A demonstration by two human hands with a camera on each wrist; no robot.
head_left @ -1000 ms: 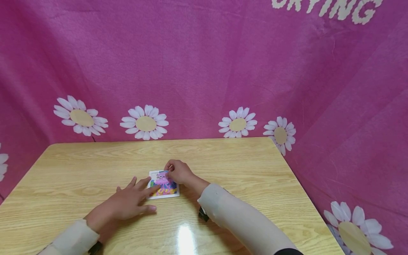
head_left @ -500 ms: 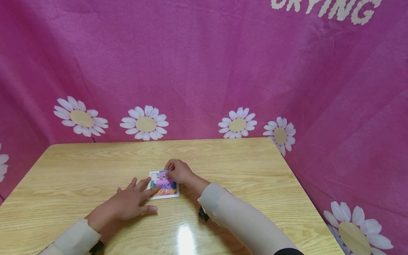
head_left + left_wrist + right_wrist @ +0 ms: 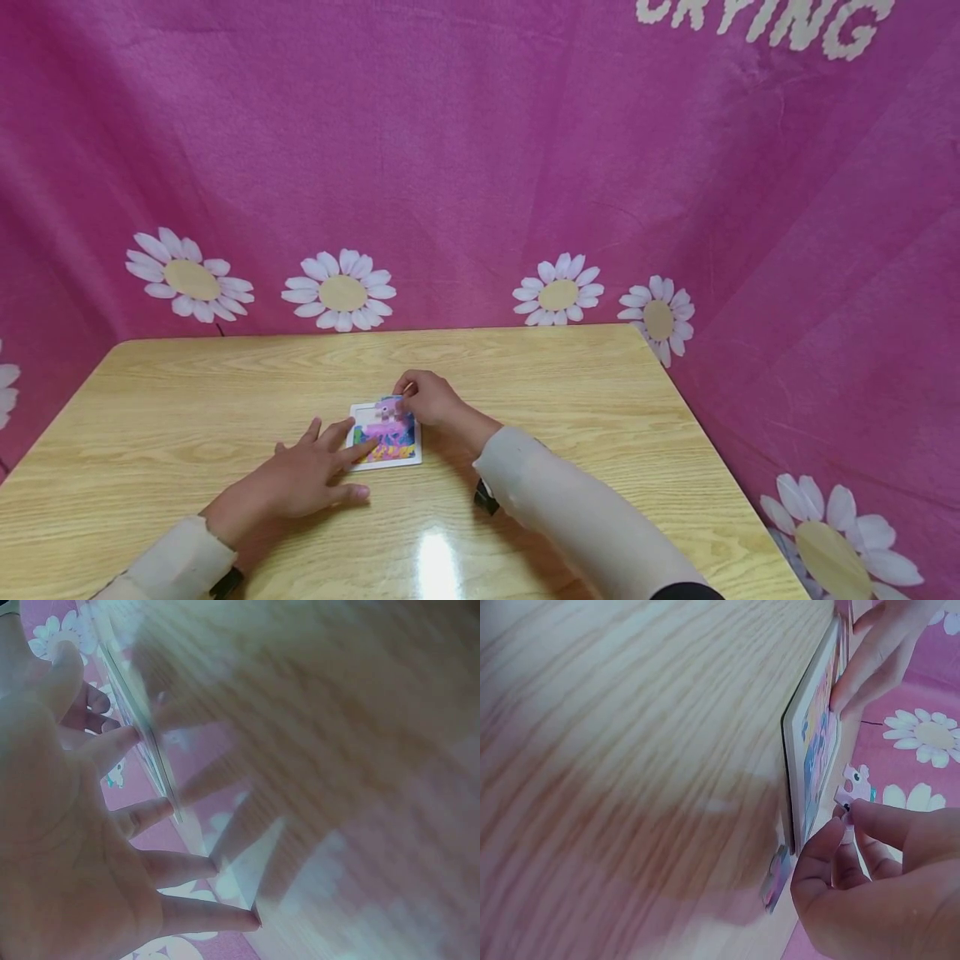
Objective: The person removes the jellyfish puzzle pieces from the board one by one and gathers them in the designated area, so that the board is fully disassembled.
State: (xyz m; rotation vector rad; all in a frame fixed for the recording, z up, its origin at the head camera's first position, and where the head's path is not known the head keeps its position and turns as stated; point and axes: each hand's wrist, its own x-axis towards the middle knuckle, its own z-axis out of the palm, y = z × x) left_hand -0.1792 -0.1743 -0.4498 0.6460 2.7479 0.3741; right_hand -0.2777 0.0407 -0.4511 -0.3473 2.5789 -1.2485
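A jigsaw puzzle in a white-rimmed tray (image 3: 386,466) lies mid-table, its lower part filled with a colourful picture; the upper part of the tray bed shows pale. My left hand (image 3: 303,477) is spread flat with its index finger resting over the puzzle's lower left and other fingertips at the tray's left rim and the table. Between thumb and fingers, my right hand (image 3: 433,400) pinches a pink puzzle piece (image 3: 854,782) with printed eyes, raised over the tray's upper right. Another loose puzzle piece (image 3: 775,879) lies beside the tray, below my right hand in the right wrist view.
The wooden table (image 3: 555,375) reaches back to a pink cloth (image 3: 465,167) printed with white daisies. A bright light reflection (image 3: 437,562) shows on the tabletop near the front.
My right hand has shifted slightly right and away from me with the pink puzzle piece, uncovering more of the tray's pale upper part. My left hand has stayed in place.
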